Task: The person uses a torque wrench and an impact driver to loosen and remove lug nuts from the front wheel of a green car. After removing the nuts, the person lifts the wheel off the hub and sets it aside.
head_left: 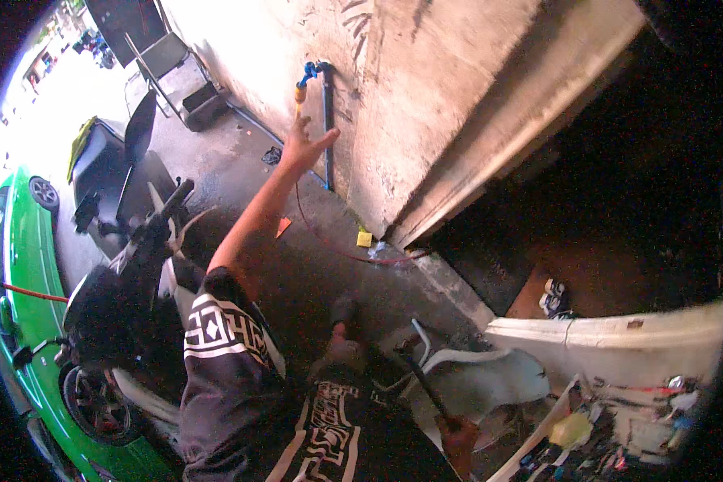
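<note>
Fingers of the left hand (304,147) spread open, empty, just below the stiff blue-and-yellow wall tap (304,80), probably gripped best at its handle

Cluttered packages sit lower right, just below the white low wall (618,329): a yellow pouch-like pack (571,430), possibly a bottle, beside small multicoloured packets (659,414) too blurred to sort. No signs or screens.
</note>
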Demonstrator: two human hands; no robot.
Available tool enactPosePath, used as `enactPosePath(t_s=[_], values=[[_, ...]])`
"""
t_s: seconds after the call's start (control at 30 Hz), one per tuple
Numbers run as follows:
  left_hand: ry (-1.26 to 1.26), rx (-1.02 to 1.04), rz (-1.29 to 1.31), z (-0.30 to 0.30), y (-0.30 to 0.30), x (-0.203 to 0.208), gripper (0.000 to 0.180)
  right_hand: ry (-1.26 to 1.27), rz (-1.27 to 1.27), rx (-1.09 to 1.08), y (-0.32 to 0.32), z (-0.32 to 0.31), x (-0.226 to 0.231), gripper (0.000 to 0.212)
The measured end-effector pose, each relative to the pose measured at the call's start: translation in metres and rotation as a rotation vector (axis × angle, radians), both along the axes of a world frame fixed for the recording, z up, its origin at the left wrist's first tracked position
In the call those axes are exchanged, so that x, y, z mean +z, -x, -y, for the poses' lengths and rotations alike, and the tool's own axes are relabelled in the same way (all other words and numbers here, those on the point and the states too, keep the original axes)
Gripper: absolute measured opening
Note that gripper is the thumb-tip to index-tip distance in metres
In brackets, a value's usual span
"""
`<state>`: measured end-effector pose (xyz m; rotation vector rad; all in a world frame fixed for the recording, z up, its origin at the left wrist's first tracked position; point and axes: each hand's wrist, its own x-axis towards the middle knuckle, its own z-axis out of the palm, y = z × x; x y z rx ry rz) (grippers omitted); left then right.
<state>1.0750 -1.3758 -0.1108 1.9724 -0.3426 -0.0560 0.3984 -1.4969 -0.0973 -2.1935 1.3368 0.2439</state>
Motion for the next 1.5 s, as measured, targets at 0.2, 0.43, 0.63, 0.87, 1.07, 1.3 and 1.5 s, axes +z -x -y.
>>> enactPosePath(t_s=[0.2,0.43,0.63,0.87,1.07,1.3,1.5], values=[[-0.242,0.217,0.202,0.030,-0.147,0.011,0.100,-0.028,0.038,-0.043,-0.110,0.008,0.040,0.039],[-0.479,0.153,0.179,0.044,-0.211,-0.001,0.070,0.011,-0.059,-0.064,-0.162,0.011,0.062,0.039],[-0.472,-0.155,0.034,0.019,-0.249,-0.003,0.058,-0.013,-0.058,-0.146,-0.164,0.001,0.051,0.040],[-0.084,0.233,0.351,0.033,-0.170,-0.065,0.083,-0.033,0.002,-0.040,-0.158,-0.001,0.035,0.039],[0.103,-0.152,-0.551,0.049,0.111,-0.129,0.052,-0.038,0.049,0.074,-0.135,0.000,0.017,0.039],[0.420,-0.754,-0.950,0.024,0.365,-0.077,0.081,-0.022,0.188,0.244,-0.038,0.008,0.000,0.042],[0.282,-0.849,-0.480,-0.059,0.496,-0.029,0.089,0.009,0.415,0.427,0.113,0.025,-0.058,0.046]])
